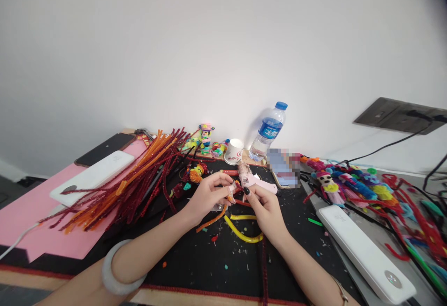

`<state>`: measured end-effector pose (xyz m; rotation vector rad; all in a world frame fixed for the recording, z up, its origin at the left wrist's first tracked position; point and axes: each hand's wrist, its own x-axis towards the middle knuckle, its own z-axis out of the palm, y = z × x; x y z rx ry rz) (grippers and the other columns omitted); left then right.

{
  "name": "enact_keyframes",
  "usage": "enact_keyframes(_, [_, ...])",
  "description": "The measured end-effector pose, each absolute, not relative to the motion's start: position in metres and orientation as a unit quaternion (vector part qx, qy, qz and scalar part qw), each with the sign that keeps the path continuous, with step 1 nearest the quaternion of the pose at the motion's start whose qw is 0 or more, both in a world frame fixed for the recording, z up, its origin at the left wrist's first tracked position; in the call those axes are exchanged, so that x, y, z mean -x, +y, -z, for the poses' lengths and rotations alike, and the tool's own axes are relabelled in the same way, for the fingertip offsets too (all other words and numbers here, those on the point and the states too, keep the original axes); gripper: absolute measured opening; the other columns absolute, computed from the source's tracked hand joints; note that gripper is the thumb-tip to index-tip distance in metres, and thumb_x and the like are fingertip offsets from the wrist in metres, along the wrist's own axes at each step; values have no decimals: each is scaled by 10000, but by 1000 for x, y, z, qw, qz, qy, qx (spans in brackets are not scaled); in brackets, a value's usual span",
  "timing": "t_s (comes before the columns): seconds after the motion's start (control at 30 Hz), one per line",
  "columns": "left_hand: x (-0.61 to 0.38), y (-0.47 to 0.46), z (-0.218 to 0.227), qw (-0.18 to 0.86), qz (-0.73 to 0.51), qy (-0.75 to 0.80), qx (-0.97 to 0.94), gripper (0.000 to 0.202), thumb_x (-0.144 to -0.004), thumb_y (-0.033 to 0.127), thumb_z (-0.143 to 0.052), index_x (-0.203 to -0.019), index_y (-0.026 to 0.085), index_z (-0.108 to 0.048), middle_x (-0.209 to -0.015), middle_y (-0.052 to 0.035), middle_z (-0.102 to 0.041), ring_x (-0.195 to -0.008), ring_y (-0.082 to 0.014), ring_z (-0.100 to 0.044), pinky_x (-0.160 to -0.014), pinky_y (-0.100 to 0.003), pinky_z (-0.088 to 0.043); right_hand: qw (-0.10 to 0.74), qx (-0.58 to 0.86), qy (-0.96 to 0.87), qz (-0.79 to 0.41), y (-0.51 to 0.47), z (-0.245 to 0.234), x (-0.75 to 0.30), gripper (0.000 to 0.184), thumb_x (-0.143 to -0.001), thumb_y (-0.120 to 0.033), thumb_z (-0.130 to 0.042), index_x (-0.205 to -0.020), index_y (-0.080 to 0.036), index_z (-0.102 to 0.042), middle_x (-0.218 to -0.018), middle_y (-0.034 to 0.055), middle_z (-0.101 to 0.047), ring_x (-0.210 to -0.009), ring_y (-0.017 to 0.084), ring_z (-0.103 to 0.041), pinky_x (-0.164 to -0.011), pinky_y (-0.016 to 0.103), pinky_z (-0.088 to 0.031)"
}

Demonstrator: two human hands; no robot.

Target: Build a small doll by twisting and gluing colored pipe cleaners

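At the middle of the frame, the left hand (209, 195) has its thumb and fingers closed on a small orange-and-red piece (231, 197), partly hidden by the fingertips. Just right of it, the right hand (266, 207) is closed in a pinch at the red side of that piece, though the exact grip is too small to make out. Below both hands, a yellow stem (240, 235) curves across the black mat (195, 271), with an orange stem (209, 221) to its left and scattered bits around. A pink glue gun (262, 184) lies just behind the right hand. A paper cup (233, 151) and a water bottle (268, 131) stand near the wall at upper centre, a phone (283, 172) lying right of them. At left, a bundle of red and orange stems (138, 185) lies partly over a white power bank (96, 175); at right, fuzzy figures (330, 187) lie behind another white power bank (363, 250)
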<state>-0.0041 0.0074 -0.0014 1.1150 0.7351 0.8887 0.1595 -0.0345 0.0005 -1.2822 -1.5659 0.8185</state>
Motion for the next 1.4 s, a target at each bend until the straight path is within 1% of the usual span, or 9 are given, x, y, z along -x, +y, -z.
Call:
enact_keyframes(0.3, [4, 7, 2, 699, -393, 334, -496, 214, -739, 283, -631, -885, 150, -547, -819, 4, -567, -601, -92, -616, -563, -205, -508, 480, 524, -631, -312, -36, -3, -161, 287, -854, -326, -465, -626, -161, -520, -546, -35, -407, -524, 93, -330, -503, 217, -262])
enact_keyframes(0.5, [4, 8, 4, 700, -393, 326, -499, 225, -734, 286, -633, -895, 151, -554, -816, -2, -566, -606, -97, -612, -561, -217, -509, 465, 521, -636, -329, -34, 1, -160, 283, -854, -329, -466, -634, -160, -523, -561, -32, -413, -536, 96, -341, -507, 215, -276])
enact_keyframes(0.7, [4, 7, 1, 704, -394, 325, -494, 231, -725, 304, -641, -879, 153, -557, -801, 1, -568, -600, -95, -607, -571, -223, -502, 454, 532, -638, -322, -33, 1, -160, 288, -853, -330, -462, -626, -160, -515, -566, -28, -418, -540, 99, -350, -506, 218, -281])
enact_keyframes(1.0, [4, 7, 1, 703, -390, 331, -494, 222, -731, 295, -637, -868, 146, -546, -806, -2, -575, -595, -99, -613, -570, -229, -494, 462, 530, -644, -301, -35, -1, -161, 300, -858, -353, -457, -624, -170, -499, -558, -32, -389, -536, 104, -329, -506, 225, -271])
enact_keyframes(1.2, [4, 7, 2, 704, -394, 325, -494, 205, -735, 276, -634, -867, 144, -548, -786, 7, -567, -591, -89, -606, -573, -218, -493, 462, 528, -646, -301, -34, -1, -161, 287, -857, -347, -466, -636, -170, -512, -564, -28, -430, -539, 106, -365, -514, 226, -288])
enact_keyframes(1.4, [4, 6, 0, 704, -389, 333, -492, 226, -708, 277, -658, -865, 142, -565, -790, -2, -580, -582, -90, -601, -568, -219, -483, 454, 529, -656, -289, -31, 1, -162, 277, -860, -328, -465, -641, -169, -523, -574, -18, -460, -553, 111, -390, -526, 229, -307])
